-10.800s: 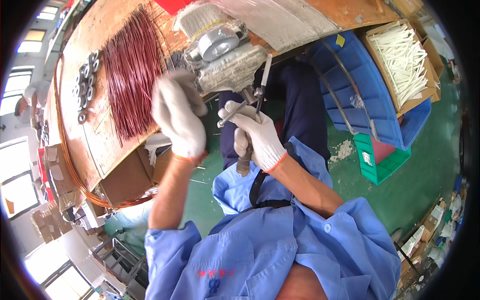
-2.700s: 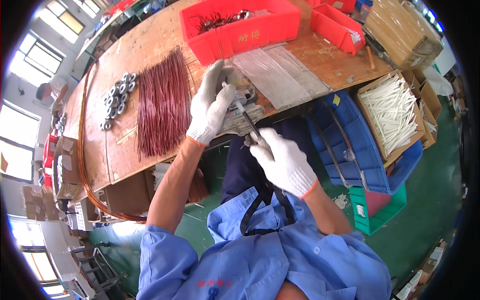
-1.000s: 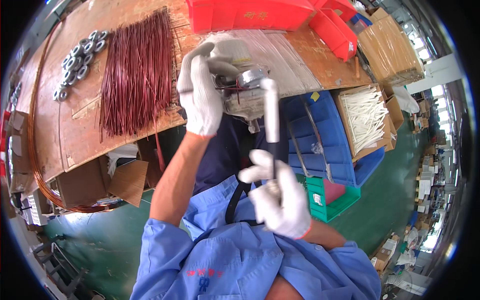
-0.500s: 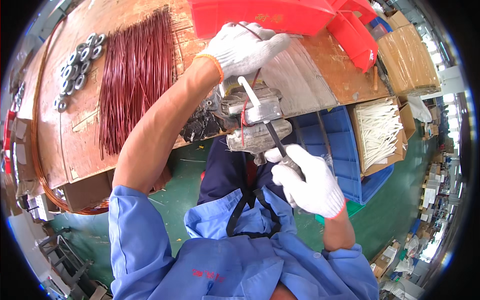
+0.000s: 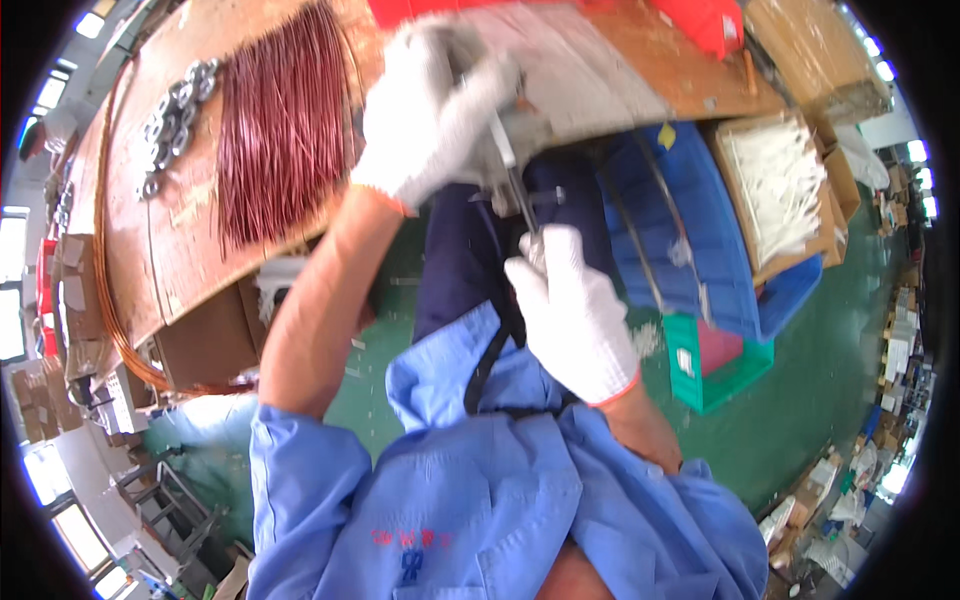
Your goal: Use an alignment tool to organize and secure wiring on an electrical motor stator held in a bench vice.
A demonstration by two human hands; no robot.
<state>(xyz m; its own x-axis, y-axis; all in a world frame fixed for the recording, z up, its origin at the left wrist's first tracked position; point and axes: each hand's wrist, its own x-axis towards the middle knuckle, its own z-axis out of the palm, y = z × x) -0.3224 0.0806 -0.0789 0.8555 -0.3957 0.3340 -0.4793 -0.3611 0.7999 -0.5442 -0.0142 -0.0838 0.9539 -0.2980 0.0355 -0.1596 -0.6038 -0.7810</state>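
My left hand (image 5: 415,120), in a white knitted glove, is blurred over the bench edge. Its fingers look curled round something hidden, and it covers most of the grey metal vise (image 5: 510,195). My right hand (image 5: 575,315), gloved in white too, grips the handle of a tool with a thin dark shaft (image 5: 520,195). That shaft slants up and left from my fist toward a pale piece (image 5: 503,140) beside my left thumb. A bundle of dark red wires (image 5: 280,125) lies on the wooden bench (image 5: 190,270), left of my left hand.
Metal rings (image 5: 178,125) sit at the bench's far left, near a copper-coloured wire coil (image 5: 103,260). To the right are a blue crate (image 5: 670,230), a carton of white strips (image 5: 775,190) and a green bin (image 5: 715,390). Red bins (image 5: 700,20) stand at the back.
My left hand has come down and left, over the vise, and the red wire it held is out of sight. My right hand and its tool have shifted up and left. The view has tilted.
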